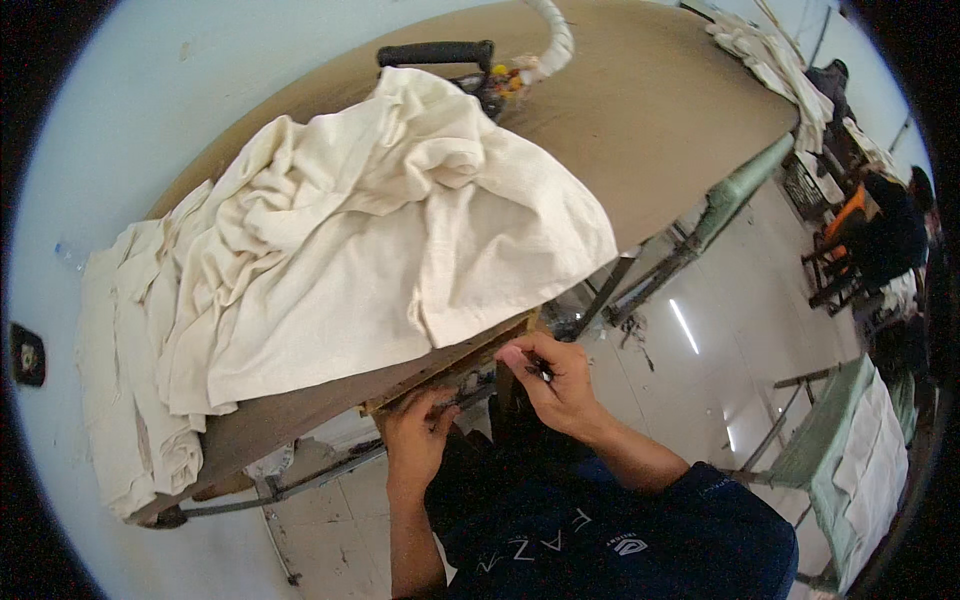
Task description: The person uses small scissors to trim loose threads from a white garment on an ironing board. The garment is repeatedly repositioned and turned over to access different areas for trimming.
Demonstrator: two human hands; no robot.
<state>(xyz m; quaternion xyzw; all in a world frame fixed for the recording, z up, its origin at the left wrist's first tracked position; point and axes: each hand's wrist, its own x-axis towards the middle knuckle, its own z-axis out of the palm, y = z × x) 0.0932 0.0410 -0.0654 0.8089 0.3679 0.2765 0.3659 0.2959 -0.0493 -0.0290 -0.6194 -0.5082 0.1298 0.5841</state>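
Cream cloth [330,240] lies rumpled over the near left part of a brown padded ironing table [650,110]. Along the table's near side runs a wooden ledge or drawer edge [450,368], pale at its corners. At the left end of this ledge is my left hand [415,440], its fingers curled; what they hold, if anything, is hidden. My right hand [560,385] is closed at the ledge's right end, around a small dark object [541,371] whose kind I cannot make out.
An iron with a black handle [436,54] stands behind the cloth, a wrapped white hose [555,45] rising from it. More cloth [770,70] lies at the far right. Another person [890,225] sits beyond, and a green-covered stand [825,460] holds pale cloth.
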